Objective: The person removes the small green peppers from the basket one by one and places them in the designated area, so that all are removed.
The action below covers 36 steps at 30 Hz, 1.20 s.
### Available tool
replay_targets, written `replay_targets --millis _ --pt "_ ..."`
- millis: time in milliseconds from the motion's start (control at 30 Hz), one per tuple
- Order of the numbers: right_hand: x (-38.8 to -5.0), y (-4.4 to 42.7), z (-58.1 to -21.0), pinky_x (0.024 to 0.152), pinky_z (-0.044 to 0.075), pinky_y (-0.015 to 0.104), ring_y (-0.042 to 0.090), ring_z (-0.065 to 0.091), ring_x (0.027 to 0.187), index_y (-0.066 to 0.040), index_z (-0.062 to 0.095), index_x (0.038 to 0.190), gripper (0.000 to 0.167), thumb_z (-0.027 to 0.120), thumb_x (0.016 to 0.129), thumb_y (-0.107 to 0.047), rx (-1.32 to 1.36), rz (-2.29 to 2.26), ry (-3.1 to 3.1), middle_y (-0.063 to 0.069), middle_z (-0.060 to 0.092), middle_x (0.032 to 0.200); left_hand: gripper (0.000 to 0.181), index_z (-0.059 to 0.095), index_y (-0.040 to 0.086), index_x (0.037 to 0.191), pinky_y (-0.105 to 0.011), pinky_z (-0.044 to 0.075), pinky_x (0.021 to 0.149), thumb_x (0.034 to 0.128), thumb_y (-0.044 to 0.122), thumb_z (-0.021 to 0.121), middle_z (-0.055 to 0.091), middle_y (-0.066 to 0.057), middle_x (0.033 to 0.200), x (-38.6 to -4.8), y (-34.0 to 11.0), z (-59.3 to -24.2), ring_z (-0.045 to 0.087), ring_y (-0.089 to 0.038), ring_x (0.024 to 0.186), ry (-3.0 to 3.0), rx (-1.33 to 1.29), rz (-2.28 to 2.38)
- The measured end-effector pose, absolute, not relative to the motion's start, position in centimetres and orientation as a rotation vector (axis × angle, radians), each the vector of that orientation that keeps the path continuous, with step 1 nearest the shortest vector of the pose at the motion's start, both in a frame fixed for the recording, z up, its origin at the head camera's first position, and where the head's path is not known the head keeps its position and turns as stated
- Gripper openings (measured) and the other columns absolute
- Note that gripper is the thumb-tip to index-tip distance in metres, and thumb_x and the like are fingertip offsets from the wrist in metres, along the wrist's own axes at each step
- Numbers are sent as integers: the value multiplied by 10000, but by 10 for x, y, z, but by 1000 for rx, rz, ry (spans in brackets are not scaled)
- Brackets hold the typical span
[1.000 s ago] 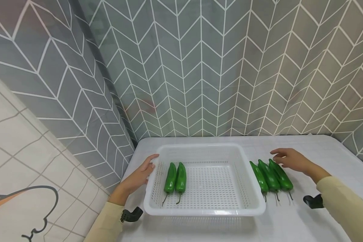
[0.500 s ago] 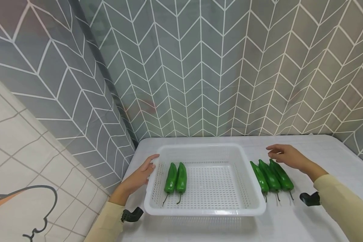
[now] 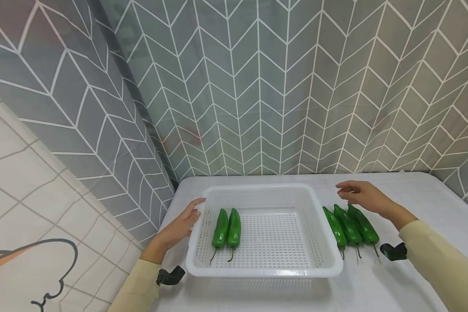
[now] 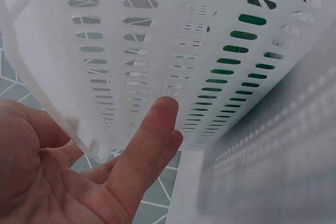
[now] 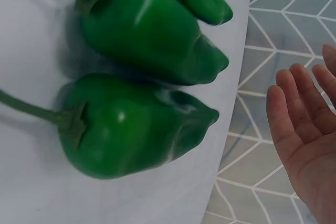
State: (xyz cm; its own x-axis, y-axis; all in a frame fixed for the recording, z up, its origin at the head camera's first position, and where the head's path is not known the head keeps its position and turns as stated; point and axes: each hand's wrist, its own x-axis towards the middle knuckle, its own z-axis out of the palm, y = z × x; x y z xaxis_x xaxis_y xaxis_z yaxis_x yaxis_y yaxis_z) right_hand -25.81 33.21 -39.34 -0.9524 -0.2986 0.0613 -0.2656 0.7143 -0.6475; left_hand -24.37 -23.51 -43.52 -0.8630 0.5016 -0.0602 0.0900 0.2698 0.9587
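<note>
My left hand holds the left rim of a white perforated basket. In the left wrist view, fingertips lie by the basket's slotted outer wall, and other fingers reach past its edge. Two green peppers lie side by side in the basket's left part. Right of the basket, three more peppers lie on the table. Beyond their tips my right hand hovers, fingers loosely bent and empty; the right wrist view shows this hand apart from the nearest pepper.
A white cloth covers the table. Behind it hangs a grey curtain with a white chevron pattern, and at the left is a pale panel with a grid and a drawn figure. Each wrist bears a black device.
My right hand has moved left and away from me, past the pepper tips. The left hand, basket and peppers have stayed in place.
</note>
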Motion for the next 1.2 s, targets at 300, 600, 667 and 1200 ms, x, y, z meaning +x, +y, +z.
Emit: replay_targets --millis 300,600,667,1200 --pt "-257 322 -383 883 565 482 446 619 1147 99 497 1401 454 578 1052 -179 -514 -1152 2815 302 606 1282 518 123 223 1614 -451 573 846 1138 309 307 412 -254 1434 -242 -234 -432 588 -346 1194 2205 540 1616" --pt "-257 315 -374 906 551 498 425 627 1145 89 506 1403 448 590 1049 -174 -556 -1179 2804 285 615 1288 526 121 218 1614 -457 571 852 1136 314 319 413 -255 1441 -244 -235 -433 579 -345 1205 2194 547 1617" --pt "-257 313 -372 914 543 515 421 629 1141 87 514 1396 438 590 1048 -168 -580 -1179 2811 280 621 1282 526 120 214 1614 -457 571 853 1136 309 318 411 -258 1442 -244 -235 -433 579 -349 1207 2187 546 1625" --pt "-257 290 -358 914 542 527 440 623 1151 84 516 1398 440 585 1049 -175 -668 -1195 2816 279 619 1292 526 126 225 1613 -464 572 852 1135 305 329 415 -254 1439 -245 -235 -434 582 -351 1206 2184 529 1636"
